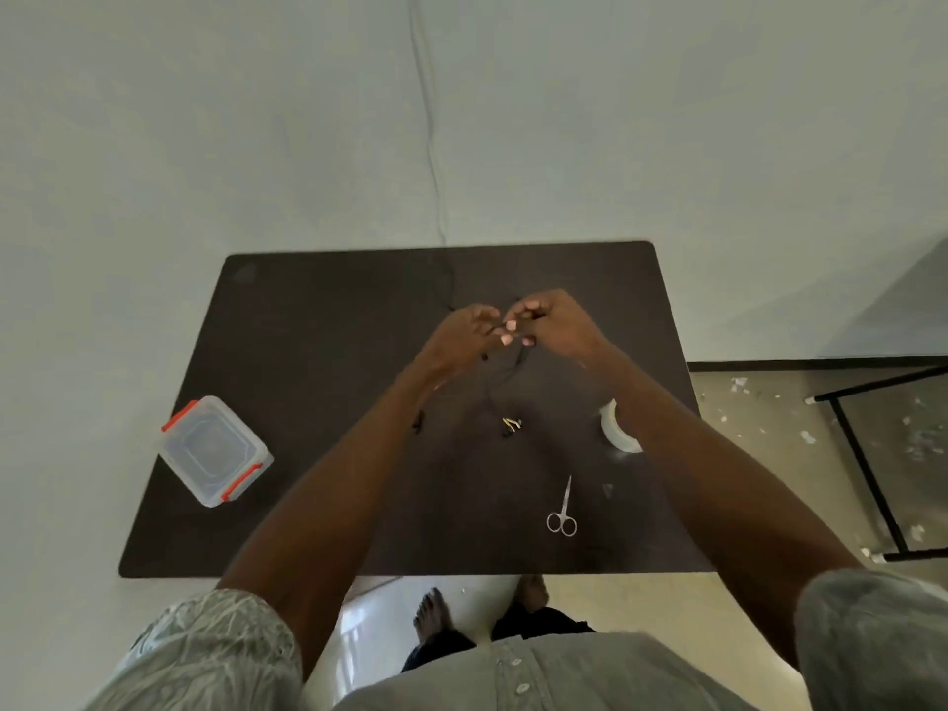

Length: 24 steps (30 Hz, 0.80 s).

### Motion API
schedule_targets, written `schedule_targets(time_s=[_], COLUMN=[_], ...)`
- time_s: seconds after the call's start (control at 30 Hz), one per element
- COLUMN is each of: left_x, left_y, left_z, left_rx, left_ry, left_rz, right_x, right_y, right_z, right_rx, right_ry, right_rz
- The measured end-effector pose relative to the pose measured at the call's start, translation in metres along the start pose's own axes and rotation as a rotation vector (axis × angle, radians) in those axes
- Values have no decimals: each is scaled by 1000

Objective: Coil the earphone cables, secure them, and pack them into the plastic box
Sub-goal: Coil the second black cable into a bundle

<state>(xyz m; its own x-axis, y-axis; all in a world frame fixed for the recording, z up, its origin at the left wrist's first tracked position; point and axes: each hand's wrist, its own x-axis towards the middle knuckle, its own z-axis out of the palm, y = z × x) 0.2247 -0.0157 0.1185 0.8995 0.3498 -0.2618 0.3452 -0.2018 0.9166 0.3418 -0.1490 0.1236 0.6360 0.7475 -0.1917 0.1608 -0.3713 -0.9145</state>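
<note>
Barely started: left hand (464, 333) and right hand (546, 318) were together, pinching the black earphone cable (505, 374), loose strands dangling below. Box (214, 449), well left, was shut; nothing looked secured.

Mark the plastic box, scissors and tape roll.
plastic box (214, 450), head view, middle of its clear lid
scissors (563, 511), head view, on the shanks just above the finger loops
tape roll (618, 434), head view, visible white rim beside the right forearm
</note>
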Motion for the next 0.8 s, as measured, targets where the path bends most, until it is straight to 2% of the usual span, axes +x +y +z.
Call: schedule_targets(time_s=[0.07,0.13,0.2,0.27,0.33,0.43,0.5,0.6,0.8], left_x=[-16,-30,-39,-50,-59,-70,-76,-79,-85], left_y=[12,22,34,44,49,47,46,46,50], left_z=[-20,-37,-51,-67,-82,-98,-102,-100,-94], left_rx=[-40,-197,-413,-527,-572,-463,-335,-306,-403], left_ry=[-95,-126,-109,-47,-53,-169,-234,-267,-213], left_rz=[4,-28,-38,-30,-39,-34,-24,-18,-27], right_x=[-13,-21,-22,-27,-30,-33,-37,-41,-40], right_y=[-33,-59,-75,-87,-96,-103,-107,-110,-112], right_z=[-3,-3,-5,-4,-3,2,6,13,12], right_rx=[-1,-1,-38,-75,-36,-16,-71,-122,-157], right_ry=[-37,-26,-61,-146,-102,88,22,-96,-53], right_rz=[-49,-59,-32,-14,-20,-28,-28,-14,-42])
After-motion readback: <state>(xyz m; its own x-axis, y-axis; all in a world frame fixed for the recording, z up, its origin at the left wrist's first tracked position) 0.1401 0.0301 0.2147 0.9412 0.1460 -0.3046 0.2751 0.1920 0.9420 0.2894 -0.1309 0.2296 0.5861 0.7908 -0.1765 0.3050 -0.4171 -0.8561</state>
